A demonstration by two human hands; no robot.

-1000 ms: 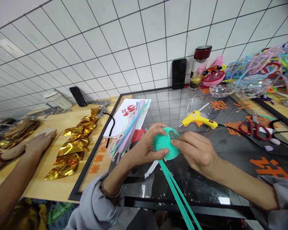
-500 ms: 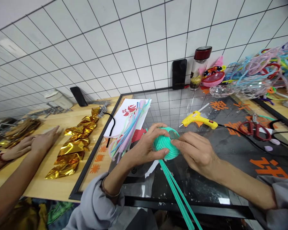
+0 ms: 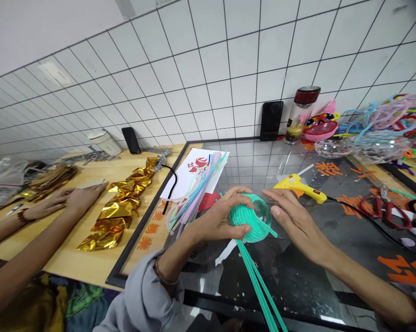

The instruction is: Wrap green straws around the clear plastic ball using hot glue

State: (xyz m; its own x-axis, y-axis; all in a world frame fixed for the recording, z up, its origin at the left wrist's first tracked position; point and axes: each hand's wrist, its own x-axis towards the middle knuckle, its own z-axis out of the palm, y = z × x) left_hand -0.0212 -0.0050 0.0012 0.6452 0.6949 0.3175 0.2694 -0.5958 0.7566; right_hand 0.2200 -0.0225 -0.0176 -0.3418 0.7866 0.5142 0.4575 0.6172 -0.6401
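My left hand [image 3: 225,214] grips a clear ball wrapped in rows of turquoise pipe cleaner [image 3: 244,216], thumb below and fingers over the top. Part of the ball's right side is bare and see-through, and a short pipe cleaner end sticks out there. Long turquoise pipe cleaners [image 3: 258,281] trail from its underside toward me. Just right of the ball, my right hand [image 3: 296,223] is open with fingers stretched out, holding nothing. Beyond that hand a yellow hot glue gun [image 3: 300,186] lies on the dark glass tabletop.
Loose pastel pipe cleaners [image 3: 197,189] lie on white paper [image 3: 173,184] at left. Red-handled scissors [image 3: 386,212] and a cord are at right. A phone [image 3: 271,121] and glass bottle [image 3: 300,115] stand by the wall. Another person's hands [image 3: 66,203] rest near gold foil [image 3: 116,212].
My right hand has let go of the ball's right side and opened beside it. A pipe cleaner end now shows sticking out there. The view has shifted left.
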